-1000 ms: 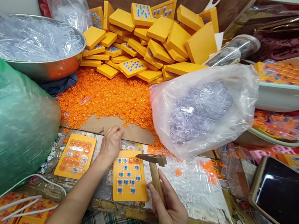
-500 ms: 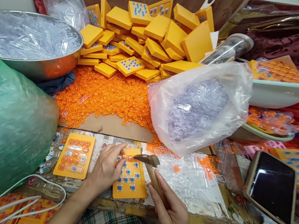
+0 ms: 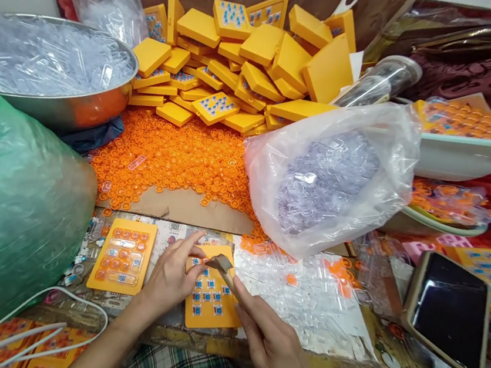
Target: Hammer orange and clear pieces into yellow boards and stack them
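Note:
In front of me lies a yellow panel [image 3: 201, 318] with rows of blue-and-white square switches. My left hand [image 3: 174, 275] rests over its upper left edge, thumb and fingers bent towards each other at the top row. A bit of orange shows by those fingertips; whether they pinch it is hidden. My right hand [image 3: 271, 334] is wrapped round the handle of a small hammer [image 3: 221, 263]. The hammer's head is over the panel's top row, close to my left fingertips. Further left lies another yellow panel [image 3: 95, 282], its switches covered with clear and orange caps.
Orange rings [image 3: 171, 157] are heaped behind the panels, below a pile of yellow panels [image 3: 260, 46]. A plastic bag [image 3: 270, 205] of clear parts stands right of them. A green bag [image 3: 20, 192], a metal bowl [image 3: 85, 102] and a white cable [image 3: 94, 296] are left; a phone [image 3: 448, 308] lies right.
The hammer and my right hand have moved left and up, bringing the hammer head nearer my left fingertips. My left hand has shifted only slightly.

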The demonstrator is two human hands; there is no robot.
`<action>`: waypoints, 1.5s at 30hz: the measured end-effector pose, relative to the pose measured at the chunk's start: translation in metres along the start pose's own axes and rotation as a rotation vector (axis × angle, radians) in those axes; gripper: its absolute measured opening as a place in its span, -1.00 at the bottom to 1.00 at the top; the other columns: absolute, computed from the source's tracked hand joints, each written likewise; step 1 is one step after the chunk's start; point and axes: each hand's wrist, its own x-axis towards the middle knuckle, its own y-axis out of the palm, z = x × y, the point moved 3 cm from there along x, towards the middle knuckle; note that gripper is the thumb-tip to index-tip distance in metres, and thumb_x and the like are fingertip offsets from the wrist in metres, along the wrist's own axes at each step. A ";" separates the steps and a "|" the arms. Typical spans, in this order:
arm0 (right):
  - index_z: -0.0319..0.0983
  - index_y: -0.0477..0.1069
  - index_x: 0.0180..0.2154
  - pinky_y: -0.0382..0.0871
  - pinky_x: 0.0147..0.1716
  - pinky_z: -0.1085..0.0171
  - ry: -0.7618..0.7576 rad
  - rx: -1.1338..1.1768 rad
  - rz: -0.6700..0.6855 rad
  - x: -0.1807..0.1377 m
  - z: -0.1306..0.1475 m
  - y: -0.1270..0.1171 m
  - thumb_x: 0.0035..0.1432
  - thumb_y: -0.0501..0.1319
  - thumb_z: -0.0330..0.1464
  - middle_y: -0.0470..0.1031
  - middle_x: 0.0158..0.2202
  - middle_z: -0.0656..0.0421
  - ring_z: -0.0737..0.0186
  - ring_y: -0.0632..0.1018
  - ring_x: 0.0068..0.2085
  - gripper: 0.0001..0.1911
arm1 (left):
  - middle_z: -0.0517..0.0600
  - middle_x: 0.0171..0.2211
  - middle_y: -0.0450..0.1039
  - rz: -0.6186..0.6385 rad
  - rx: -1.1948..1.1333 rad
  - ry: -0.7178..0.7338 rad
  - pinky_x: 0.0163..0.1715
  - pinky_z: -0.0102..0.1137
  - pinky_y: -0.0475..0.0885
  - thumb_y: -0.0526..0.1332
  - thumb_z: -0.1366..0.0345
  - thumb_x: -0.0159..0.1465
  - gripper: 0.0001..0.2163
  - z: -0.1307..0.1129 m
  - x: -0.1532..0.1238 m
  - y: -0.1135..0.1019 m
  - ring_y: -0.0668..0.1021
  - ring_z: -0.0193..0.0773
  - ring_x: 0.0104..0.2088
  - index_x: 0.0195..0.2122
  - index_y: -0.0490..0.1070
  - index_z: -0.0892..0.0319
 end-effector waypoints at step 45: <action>-0.02 0.07 0.32 0.51 -0.10 0.35 -0.098 0.099 -0.071 0.015 0.013 0.002 0.30 0.06 -0.55 0.52 -0.01 0.10 0.25 0.56 0.00 -0.37 | 0.04 -0.18 0.50 -0.124 0.136 0.130 -0.06 -0.26 0.51 0.11 0.42 0.33 -0.56 0.010 -0.016 0.003 0.57 -0.22 -0.14 0.24 0.17 0.15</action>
